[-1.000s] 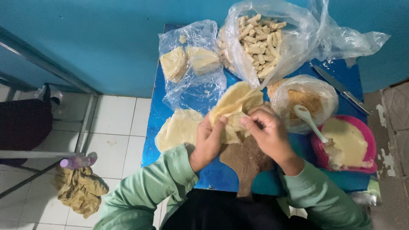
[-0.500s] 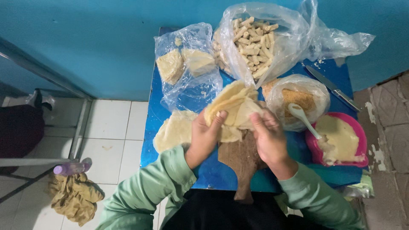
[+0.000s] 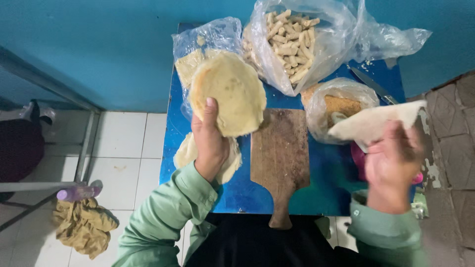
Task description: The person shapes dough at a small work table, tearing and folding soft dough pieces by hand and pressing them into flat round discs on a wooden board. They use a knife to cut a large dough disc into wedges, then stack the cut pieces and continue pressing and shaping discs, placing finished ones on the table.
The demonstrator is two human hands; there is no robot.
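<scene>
My left hand (image 3: 210, 143) holds up a round pale wrapper sheet (image 3: 228, 91) above the left side of the blue table (image 3: 321, 193). My right hand (image 3: 393, 165) grips a second thin sheet (image 3: 376, 121), folded over and lifted at the right. Between them lies a bare wooden cutting board (image 3: 280, 155) with its handle toward me. A stack of more wrapper sheets (image 3: 187, 153) rests under my left wrist.
A clear bag of finished rolls (image 3: 292, 39) and a bag of folded sheets (image 3: 190, 62) stand at the back. A bag of brown filling (image 3: 339, 104), a pink bowl (image 3: 357, 158) and a knife (image 3: 373, 85) sit at the right. A cloth (image 3: 81, 225) lies on the tiled floor.
Both hands were together over the board on a stack of sheets. They have pulled apart, each lifting one sheet, and the board is now bare.
</scene>
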